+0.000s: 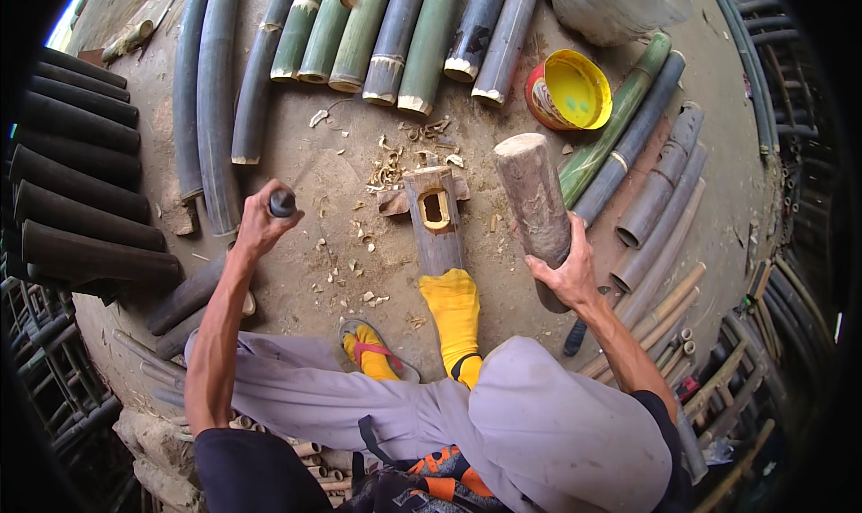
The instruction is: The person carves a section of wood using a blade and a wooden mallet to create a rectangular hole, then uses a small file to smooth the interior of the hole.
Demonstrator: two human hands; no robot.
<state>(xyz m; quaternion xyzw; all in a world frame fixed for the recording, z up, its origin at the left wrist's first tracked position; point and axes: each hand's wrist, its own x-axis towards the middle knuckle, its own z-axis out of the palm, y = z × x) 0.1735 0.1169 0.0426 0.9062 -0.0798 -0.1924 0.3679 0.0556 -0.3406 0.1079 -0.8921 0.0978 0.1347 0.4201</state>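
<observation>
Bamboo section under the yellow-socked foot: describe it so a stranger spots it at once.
Start at the row of bamboo poles along the top, then come down to the curled shavings. Below them, a short gray bamboo section extends from under a yellow-socked foot. Unlike the poles, it has a squarish, pale-edged hole.

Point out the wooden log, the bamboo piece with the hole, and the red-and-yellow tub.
Wooden log [536,199]: head view, middle of its side.
Bamboo piece [440,251]: head view, wall below its hole.
Red-and-yellow tub [567,80]: head view, yellow inner surface.

Dusty brown floor [514,338] under bamboo lengths [435,39], pale shavings [388,170] and a red-and-yellow tub [568,91].
</observation>
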